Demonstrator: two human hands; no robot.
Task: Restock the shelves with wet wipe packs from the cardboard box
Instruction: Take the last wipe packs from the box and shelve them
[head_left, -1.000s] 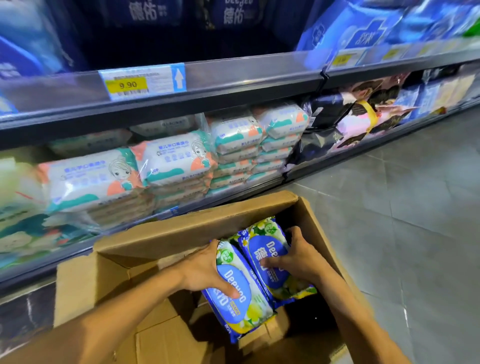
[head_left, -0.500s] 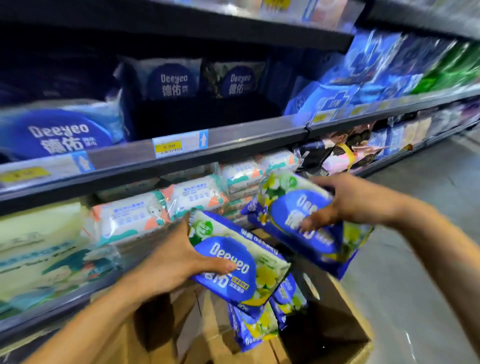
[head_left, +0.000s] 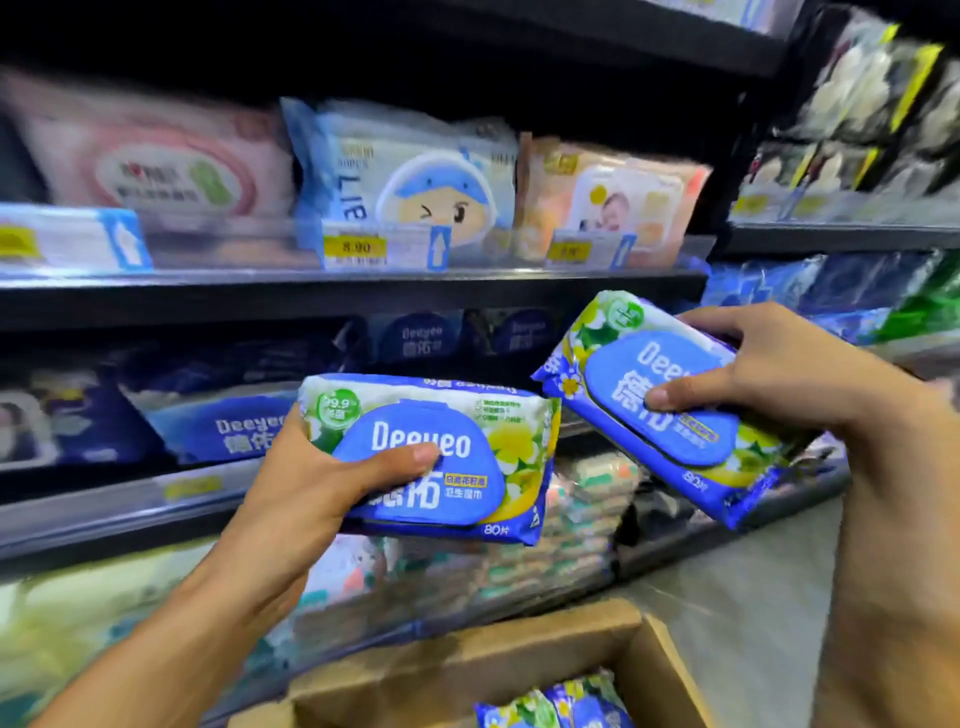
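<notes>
My left hand (head_left: 306, 483) grips a blue Deeyeo wet wipe pack (head_left: 457, 447) with a flowered wrapper, thumb across its lid, held level in front of the middle shelf (head_left: 156, 499). In my right hand (head_left: 769, 374) is a second, identical pack (head_left: 644, 384), tilted down to the right, thumb on its lid. Both packs hang in the air just short of the shelf. Below them stands the open cardboard box (head_left: 467, 670), and more of the same packs (head_left: 550, 706) show inside it at the bottom edge.
Dark blue Deeyeo packs (head_left: 228, 426) lie on the middle shelf behind my hands. The upper shelf (head_left: 363, 286) carries pink, blue and peach wipe packs with price tags. White and teal packs (head_left: 566, 519) fill the lower shelf. Grey floor (head_left: 748, 597) lies to the right.
Both hands have lifted their packs out of the box and up to the level of the middle shelf. The view has tilted upward, so the box sits at the bottom edge.
</notes>
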